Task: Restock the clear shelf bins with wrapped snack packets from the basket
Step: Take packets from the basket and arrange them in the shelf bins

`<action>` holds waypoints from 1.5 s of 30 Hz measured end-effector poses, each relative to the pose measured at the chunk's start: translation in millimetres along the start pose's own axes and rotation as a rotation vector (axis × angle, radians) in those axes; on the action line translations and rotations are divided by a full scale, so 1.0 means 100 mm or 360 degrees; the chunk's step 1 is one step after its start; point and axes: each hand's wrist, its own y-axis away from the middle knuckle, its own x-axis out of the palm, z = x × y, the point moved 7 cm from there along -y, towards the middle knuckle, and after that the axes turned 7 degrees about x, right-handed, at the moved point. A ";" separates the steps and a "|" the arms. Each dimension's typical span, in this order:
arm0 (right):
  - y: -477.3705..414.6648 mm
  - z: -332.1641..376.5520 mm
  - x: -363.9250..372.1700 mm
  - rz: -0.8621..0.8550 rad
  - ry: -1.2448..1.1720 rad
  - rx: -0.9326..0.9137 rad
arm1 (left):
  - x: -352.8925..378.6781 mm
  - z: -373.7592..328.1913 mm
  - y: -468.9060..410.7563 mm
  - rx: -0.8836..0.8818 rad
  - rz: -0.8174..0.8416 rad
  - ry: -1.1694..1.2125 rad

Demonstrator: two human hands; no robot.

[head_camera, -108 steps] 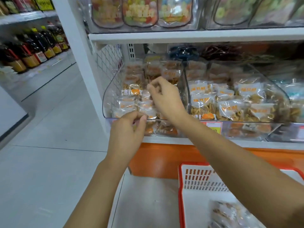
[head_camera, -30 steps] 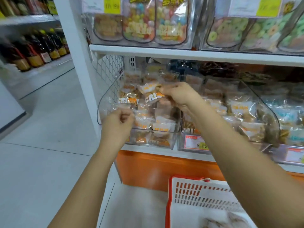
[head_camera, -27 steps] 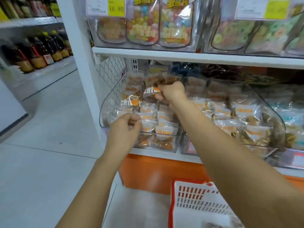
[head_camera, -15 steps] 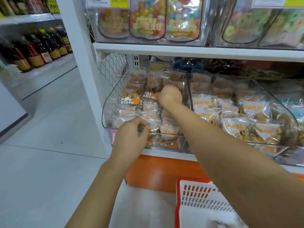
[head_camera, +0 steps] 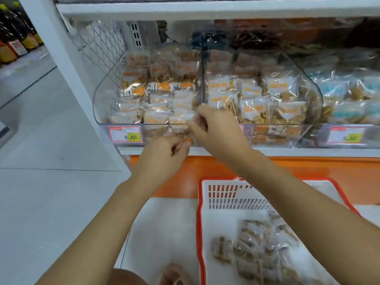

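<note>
The left clear bin [head_camera: 102,103] on the shelf holds rows of wrapped snack packets [head_camera: 158,109]. Both hands meet at its front edge. My right hand [head_camera: 220,130] pinches a clear wrapped snack packet [head_camera: 181,124] with its fingertips. Just below it, my left hand [head_camera: 164,157] has its fingers curled round the lower part of the same blurred packet. The red-rimmed white basket [head_camera: 200,223] stands below on the right, with several wrapped packets [head_camera: 257,254] in its bottom.
A second clear bin [head_camera: 312,93] full of packets adjoins on the right, and more bins follow it. Price tags [head_camera: 125,134] hang on the bin fronts. A white shelf board [head_camera: 205,9] runs overhead. An orange base [head_camera: 308,167] lies below, and bottles [head_camera: 14,46] stand far left.
My right hand has drawn back from deep in the left bin to its front edge and met my left hand. The view has tilted down, so more of the basket shows.
</note>
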 end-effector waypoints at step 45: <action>1.30 -0.37 -0.40 -0.0197 0.0110 -0.0848 | 0.55 -0.43 0.26 -0.0670 0.0450 0.1645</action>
